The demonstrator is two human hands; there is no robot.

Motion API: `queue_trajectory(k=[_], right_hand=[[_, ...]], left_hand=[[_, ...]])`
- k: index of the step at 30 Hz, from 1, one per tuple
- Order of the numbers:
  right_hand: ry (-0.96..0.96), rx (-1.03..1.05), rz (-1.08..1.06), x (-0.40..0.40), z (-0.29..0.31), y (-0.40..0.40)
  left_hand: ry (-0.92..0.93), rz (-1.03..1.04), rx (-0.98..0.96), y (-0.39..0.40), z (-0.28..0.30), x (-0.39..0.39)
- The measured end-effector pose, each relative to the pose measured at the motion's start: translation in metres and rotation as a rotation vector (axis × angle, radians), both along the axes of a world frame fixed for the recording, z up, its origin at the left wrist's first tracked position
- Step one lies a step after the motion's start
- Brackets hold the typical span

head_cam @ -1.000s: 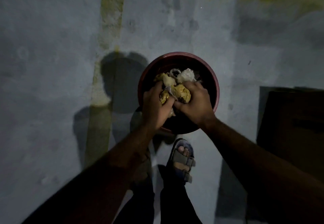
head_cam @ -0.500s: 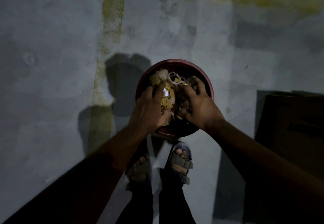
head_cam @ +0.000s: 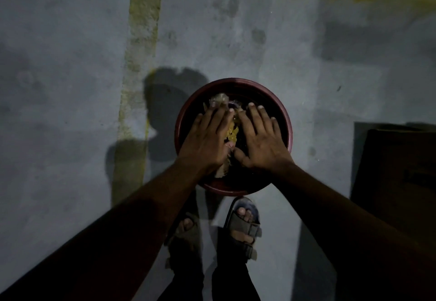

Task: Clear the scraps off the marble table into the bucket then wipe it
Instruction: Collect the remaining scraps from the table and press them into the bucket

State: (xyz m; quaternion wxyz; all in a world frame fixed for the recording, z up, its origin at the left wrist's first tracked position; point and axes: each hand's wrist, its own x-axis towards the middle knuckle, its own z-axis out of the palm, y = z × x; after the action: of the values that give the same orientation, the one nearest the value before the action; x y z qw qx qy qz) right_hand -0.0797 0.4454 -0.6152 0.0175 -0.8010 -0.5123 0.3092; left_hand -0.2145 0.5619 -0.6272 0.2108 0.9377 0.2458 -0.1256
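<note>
A dark red round bucket (head_cam: 188,112) stands on the grey floor just in front of my feet. Both hands are spread flat, palms down, over its mouth. My left hand (head_cam: 207,138) covers the left half and my right hand (head_cam: 262,140) the right half, fingers straight. Yellow and pale scraps (head_cam: 232,132) show in the gap between the hands, a clear crumpled bit (head_cam: 219,99) pokes out past my left fingertips, and a pale piece (head_cam: 223,171) sits under my left wrist. The marble table is out of view.
The floor (head_cam: 70,112) is grey concrete with a worn yellow stripe (head_cam: 141,41) to the left of the bucket. A dark box-like object (head_cam: 396,178) stands at the right edge. My sandalled feet (head_cam: 243,227) are right below the bucket.
My hands went from gripping a bundle of scraps over the bucket to lying flat with fingers spread. The scraps have dropped lower into the bucket.
</note>
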Motion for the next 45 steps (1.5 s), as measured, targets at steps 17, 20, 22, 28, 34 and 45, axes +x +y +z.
queue_trajectory(k=[17,20,22,28,34,45], right_hand=[[-0.052,-0.139,-0.013,-0.014,-0.101,0.016],[0.031,-0.09,-0.036,-0.007,-0.079,0.014],[0.03,-0.049,-0.03,-0.005,-0.063,0.011],[0.026,0.064,-0.08,-0.012,-0.005,0.007],[-0.043,0.183,-0.188,-0.021,0.093,0.001],[-0.138,0.299,-0.369,-0.056,0.377,-0.047]], left_hand=[[0.26,0.041,0.08,-0.007,-0.087,0.014],[0.233,0.061,0.073,-0.005,-0.07,0.014],[0.191,0.087,0.059,-0.005,-0.057,0.012],[0.106,0.105,0.183,-0.009,-0.002,0.003],[0.019,0.083,0.27,-0.012,0.096,-0.003],[-0.168,-0.052,0.275,-0.036,0.389,-0.018]])
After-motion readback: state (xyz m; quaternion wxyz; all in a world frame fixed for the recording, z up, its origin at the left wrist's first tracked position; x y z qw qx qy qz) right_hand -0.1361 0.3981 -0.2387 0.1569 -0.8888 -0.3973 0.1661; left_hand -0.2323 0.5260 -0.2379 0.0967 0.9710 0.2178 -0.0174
